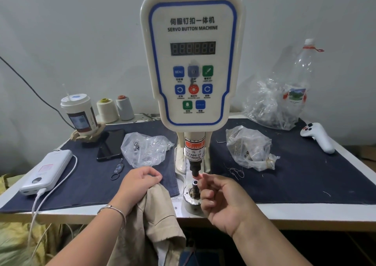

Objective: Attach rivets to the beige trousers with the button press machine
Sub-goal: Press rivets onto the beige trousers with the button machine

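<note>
In the head view, the button press machine (192, 62) is seen upright at the centre of the table (305, 210), its control panel facing the camera and its black punch (195, 169) hanging directly above the lower die (194, 185). The beige trousers (156, 215) are gripped by the left hand (140, 181), whose fingers are curled tightly around a bunch of the fabric at about eight o'clock from the die; the rest of the cloth hangs over the table's front edge. The right hand (219, 196) is held at four o'clock from the die, its fingers bent and its thumb and forefinger brought together just beside the punch tip, lit red there; whether a rivet is pinched between them cannot be told. A dark blue cloth (305, 174) is spread over the tabletop. On it, a clear plastic bag (145, 148) of small metal parts lies at ten o'clock from the die, and a second bag (249, 146) at two o'clock. A phone (110, 144), a white power bank (46, 171) and a lidded cup (78, 113) are set further toward nine and ten o'clock.
</note>
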{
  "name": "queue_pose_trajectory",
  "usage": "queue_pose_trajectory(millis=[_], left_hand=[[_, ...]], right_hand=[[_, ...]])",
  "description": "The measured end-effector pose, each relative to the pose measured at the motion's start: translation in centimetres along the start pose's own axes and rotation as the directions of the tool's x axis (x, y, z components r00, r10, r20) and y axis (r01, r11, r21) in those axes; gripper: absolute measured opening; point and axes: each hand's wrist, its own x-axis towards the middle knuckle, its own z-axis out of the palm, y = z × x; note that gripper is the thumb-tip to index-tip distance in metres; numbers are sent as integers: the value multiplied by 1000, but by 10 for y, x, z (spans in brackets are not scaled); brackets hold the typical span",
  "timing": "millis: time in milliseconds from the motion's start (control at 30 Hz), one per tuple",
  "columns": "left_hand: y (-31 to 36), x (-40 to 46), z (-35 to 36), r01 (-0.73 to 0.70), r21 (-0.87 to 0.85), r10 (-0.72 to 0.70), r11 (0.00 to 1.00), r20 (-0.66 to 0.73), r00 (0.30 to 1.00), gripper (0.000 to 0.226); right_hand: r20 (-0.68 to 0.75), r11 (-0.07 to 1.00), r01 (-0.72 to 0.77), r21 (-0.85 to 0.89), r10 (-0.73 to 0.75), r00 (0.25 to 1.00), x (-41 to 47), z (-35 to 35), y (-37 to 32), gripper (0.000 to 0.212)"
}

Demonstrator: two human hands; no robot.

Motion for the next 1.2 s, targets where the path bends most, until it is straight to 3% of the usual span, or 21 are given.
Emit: queue_pose_trajectory(millis=[100, 200, 300, 367, 467, 567, 667, 800, 900, 1067, 1200], left_hand=[[0, 0, 0, 0, 6, 0, 1000, 2, 1000, 10], [0, 0, -2, 0, 16, 0, 1000, -5, 1000, 11], [0, -1, -3, 4, 20, -4, 1000, -10, 1000, 15], [-1, 0, -4, -5, 32, 4, 999, 18, 1000, 15], [0, -1, -7, -33, 26, 32, 999, 68, 997, 7], [0, 0, -10, -112, 92, 105, 989, 76, 992, 16], [-1, 1, -12, -85, -34, 89, 996, 107, 990, 21], [-7, 6, -12, -92, -117, 110, 989, 161, 981, 19], [-13, 8, -9, -99, -133, 122, 986, 176, 977, 21], [-18, 13, -6, -89, -99, 104, 991, 150, 983, 25], [-18, 13, -6, -98, -81, 108, 992, 134, 985, 25]], right_hand=[[21, 998, 21, 52, -22, 1000, -2, -2, 3, 35], [17, 994, 89, 62, -90, 996, -8, -4, 14, 40], [-41, 975, 198, -98, -203, 978, -13, -3, 37, 35], [8, 930, 277, -242, -284, 959, -11, 7, 56, 17], [193, 710, 471, -524, -440, 877, 17, 41, 73, 14], [298, 313, 555, -771, -592, 749, 72, 83, 65, 13], [341, 1, 427, -904, -602, 722, 128, 119, 46, 15], [319, -357, 145, -923, -498, 806, 187, 142, 32, 30], [277, -443, 50, -895, -464, 842, 217, 150, 30, 34], [332, -605, -39, -795, -488, 807, 240, 163, 36, 40], [330, -605, -54, -794, -505, 798, 248, 165, 38, 41]])
